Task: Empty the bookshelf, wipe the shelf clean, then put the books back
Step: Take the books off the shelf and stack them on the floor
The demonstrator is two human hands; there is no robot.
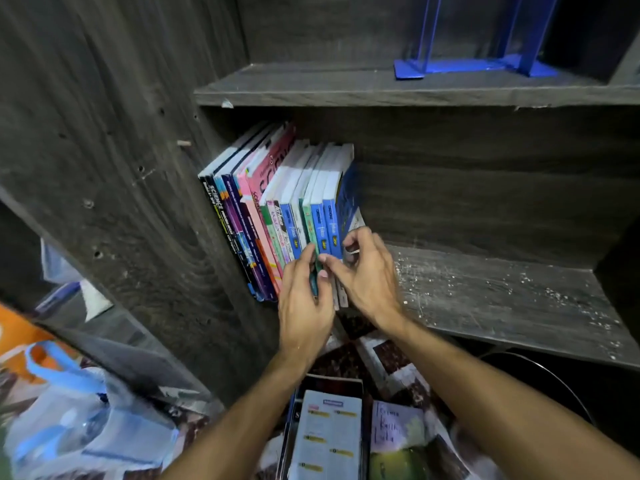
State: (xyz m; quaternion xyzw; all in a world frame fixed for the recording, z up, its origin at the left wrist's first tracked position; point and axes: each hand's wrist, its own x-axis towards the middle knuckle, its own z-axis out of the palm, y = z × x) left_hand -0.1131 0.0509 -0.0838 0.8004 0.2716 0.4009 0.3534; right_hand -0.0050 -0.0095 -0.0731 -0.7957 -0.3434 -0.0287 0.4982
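Because the books (263, 209) lean against the left wall of the shelf (502, 292), both hands work the row's free end. Left hand (304, 299) fingers clamp the green-spined book (306, 216). Right hand (367, 275) fingers pinch the outermost blue book (348, 195). The board is dusty, evidently not yet wiped.

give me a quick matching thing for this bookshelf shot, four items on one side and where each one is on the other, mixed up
1 blue stand
2 green book
3 white specks
4 plastic bag

a gripped at its spine by the left hand
b lower left, outside the bookcase
c upper shelf
d bare right part of the lower shelf

Pairs: 1-c, 2-a, 3-d, 4-b
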